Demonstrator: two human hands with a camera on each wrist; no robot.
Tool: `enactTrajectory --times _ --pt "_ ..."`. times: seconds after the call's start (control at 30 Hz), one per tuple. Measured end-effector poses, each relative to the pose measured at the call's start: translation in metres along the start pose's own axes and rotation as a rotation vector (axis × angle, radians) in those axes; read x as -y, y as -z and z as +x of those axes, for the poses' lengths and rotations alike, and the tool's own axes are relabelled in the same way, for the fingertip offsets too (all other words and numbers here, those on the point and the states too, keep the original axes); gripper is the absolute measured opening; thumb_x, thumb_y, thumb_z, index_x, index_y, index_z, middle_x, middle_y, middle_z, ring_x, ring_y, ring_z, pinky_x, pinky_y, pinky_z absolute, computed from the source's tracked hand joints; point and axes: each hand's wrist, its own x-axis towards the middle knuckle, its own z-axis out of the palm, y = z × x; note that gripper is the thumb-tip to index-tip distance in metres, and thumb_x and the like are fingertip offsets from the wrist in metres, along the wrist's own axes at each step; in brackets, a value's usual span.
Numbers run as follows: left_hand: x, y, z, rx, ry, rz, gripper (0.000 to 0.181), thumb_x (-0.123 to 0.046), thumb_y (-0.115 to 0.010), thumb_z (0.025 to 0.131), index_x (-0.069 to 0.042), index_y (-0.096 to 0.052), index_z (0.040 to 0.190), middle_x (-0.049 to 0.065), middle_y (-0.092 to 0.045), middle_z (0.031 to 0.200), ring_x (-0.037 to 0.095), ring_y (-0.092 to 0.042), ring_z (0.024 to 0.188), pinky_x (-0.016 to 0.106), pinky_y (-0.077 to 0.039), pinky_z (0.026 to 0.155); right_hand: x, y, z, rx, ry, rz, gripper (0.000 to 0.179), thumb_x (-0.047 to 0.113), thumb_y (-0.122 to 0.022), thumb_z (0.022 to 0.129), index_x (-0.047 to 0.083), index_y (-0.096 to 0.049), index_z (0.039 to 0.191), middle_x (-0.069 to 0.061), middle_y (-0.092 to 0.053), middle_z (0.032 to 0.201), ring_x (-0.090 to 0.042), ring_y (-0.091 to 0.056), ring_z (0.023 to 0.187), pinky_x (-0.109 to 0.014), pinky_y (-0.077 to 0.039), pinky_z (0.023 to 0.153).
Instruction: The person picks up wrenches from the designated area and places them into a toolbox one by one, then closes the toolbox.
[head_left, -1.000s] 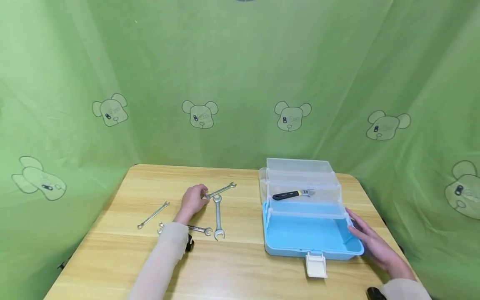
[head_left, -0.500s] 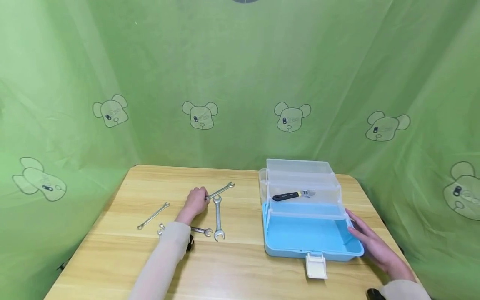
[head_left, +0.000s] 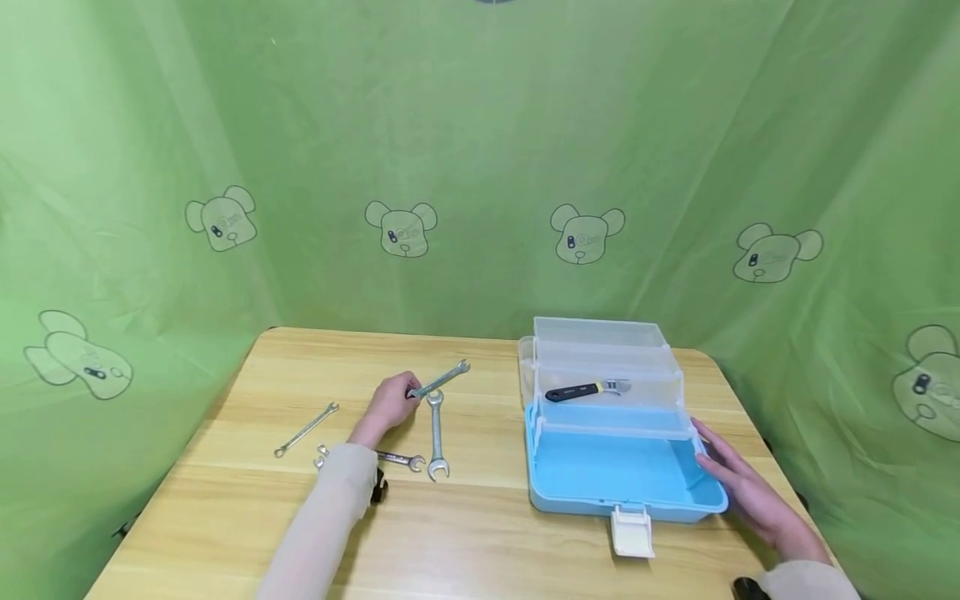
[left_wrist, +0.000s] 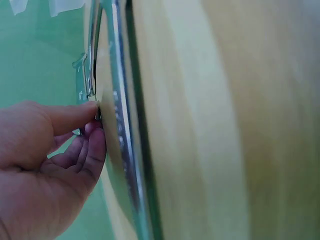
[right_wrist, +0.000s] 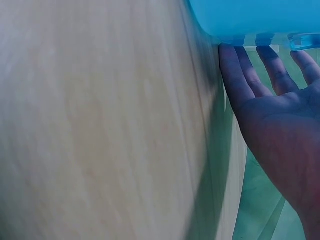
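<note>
Near the back of the table my left hand (head_left: 390, 404) pinches a small silver wrench (head_left: 442, 381) by its near end, between thumb and fingers. Its far end points up and to the right. Just below it lies a larger double open-end wrench (head_left: 437, 433); in the left wrist view a dark, shiny wrench (left_wrist: 126, 135) runs close past the fingers. My right hand (head_left: 750, 492) rests against the right side of the blue toolbox (head_left: 630, 506). In the right wrist view its straight fingers (right_wrist: 235, 75) touch the box wall.
The toolbox stands open, its clear trays (head_left: 611, 358) raised, with a black-handled adjustable wrench (head_left: 573, 392) in one. A white latch (head_left: 632, 533) hangs at its front. Another wrench (head_left: 306, 429) lies at the left. A wrench (head_left: 401, 459) is partly hidden under the left forearm.
My left fingers have closed on the near end of the small wrench, and it has shifted slightly left. The right hand and the toolbox have stayed put.
</note>
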Motion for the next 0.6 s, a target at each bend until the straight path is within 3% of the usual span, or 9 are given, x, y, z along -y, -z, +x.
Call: enactTrajectory --times 0.2,0.43,0.6 --pt "0.0028 0.0033 0.0009 0.000 0.022 -0.102 0.015 -0.004 -0.069 0.096 -0.003 -0.070 0.111 0.010 -0.071 0.100 0.025 -0.064 0.094 0.045 -0.055 0.091 -0.0004 0.0011 0.0008 -0.001 -0.008 -0.008 0.074 0.039 -0.044 0.111 0.034 0.006 0.166 -0.021 0.029 0.167 -0.060 0.022 0.149 -0.085 0.003 0.110" --pt "0.0013 0.0065 -0.0006 -0.013 0.104 -0.482 0.017 0.000 -0.060 0.100 0.006 -0.066 0.115 0.020 -0.070 0.096 0.025 -0.068 0.082 0.033 -0.059 0.073 -0.0018 0.0019 0.0018 -0.001 -0.003 -0.003 0.074 0.038 -0.044 0.111 0.035 0.005 0.166 -0.019 0.030 0.167 -0.060 0.022 0.148 -0.086 0.003 0.110" --pt "0.0013 0.0070 -0.0009 -0.022 0.181 -0.672 0.028 -0.001 -0.059 0.101 0.007 -0.061 0.127 0.025 -0.069 0.106 0.026 -0.069 0.087 0.035 -0.060 0.080 -0.0027 0.0012 0.0023 -0.003 0.005 -0.002 0.074 0.037 -0.044 0.111 0.035 0.005 0.166 -0.019 0.029 0.168 -0.059 0.023 0.149 -0.085 0.004 0.110"
